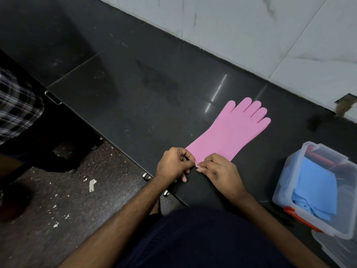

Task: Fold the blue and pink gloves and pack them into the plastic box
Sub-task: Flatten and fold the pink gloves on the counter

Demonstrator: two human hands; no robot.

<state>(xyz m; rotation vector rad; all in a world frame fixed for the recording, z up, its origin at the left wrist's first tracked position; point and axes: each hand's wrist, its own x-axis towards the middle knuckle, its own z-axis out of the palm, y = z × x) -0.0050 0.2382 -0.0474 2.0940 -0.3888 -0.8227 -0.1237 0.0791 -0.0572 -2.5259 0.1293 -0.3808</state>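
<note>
You are standing at a dark, polished stone counter that is reflecting light in streaks; its back edge is meeting a pale marbled tile wall, and its front edge is running diagonally past your hands, with a speckled floor below. Most of the counter's left and middle is lying bare. At the right end, near the front edge, one clear plastic box with orange latches is sitting open, and one folded blue glove is lying inside it. One pink glove, smooth and matte, is lying flat near the middle of the counter, its five fingers pointing toward the back edge and its cuff reaching the front. Your left hand and right hand are both pinching the cuff, fingers curled, close together with the cuff edge puckering between them.
</note>
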